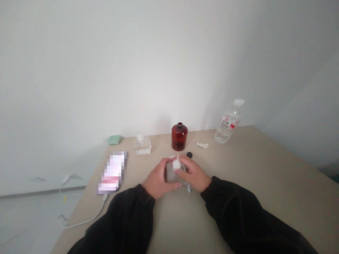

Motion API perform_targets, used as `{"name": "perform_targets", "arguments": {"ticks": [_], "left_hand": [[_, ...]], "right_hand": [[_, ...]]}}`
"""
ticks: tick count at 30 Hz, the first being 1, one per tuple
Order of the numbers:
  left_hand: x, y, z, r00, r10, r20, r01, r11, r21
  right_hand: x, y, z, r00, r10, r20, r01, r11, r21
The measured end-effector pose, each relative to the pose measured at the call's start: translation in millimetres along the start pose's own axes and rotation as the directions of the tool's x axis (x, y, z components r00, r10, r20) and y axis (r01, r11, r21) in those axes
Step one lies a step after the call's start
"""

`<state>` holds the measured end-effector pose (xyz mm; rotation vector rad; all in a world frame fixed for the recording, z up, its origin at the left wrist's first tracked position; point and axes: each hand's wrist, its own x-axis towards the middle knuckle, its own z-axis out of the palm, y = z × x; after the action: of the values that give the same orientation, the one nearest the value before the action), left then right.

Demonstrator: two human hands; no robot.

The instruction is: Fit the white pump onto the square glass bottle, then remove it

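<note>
A clear, square-sided bottle (171, 175) with a white pump-like top (176, 164) is between my hands, near the middle of the table. My left hand (158, 180) wraps round the bottle's body from the left, thumb along its near side. From the right, my right hand (195, 173) closes its fingers round the white top. Beyond them stands an upright amber bottle (179, 138), its neck uncapped. A small black cap (189, 155) lies just past my right hand. Part of a small whitish piece (189, 188) shows under the right hand; I cannot make out its kind.
A similar clear bottle (143, 145) stands at the back left, beside a green case (114, 140). The phone (112, 173) with its white cable (90, 219) lies on the left. Toward the back right are a crumpled white scrap (202, 145) and a water bottle (228, 125), near the wall (164, 70).
</note>
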<state>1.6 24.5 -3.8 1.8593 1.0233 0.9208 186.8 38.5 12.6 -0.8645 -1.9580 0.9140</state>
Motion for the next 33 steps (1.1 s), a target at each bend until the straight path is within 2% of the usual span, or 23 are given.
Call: {"name": "perform_targets", "arguments": {"ticks": [33], "left_hand": [[-0.1, 4.3, -1.1, 1.0, -0.025, 0.004, 0.025, 1.0, 0.012]], "right_hand": [[0.3, -3.6, -1.1, 0.998, 0.04, 0.055, -0.039, 0.999, -0.011]]}}
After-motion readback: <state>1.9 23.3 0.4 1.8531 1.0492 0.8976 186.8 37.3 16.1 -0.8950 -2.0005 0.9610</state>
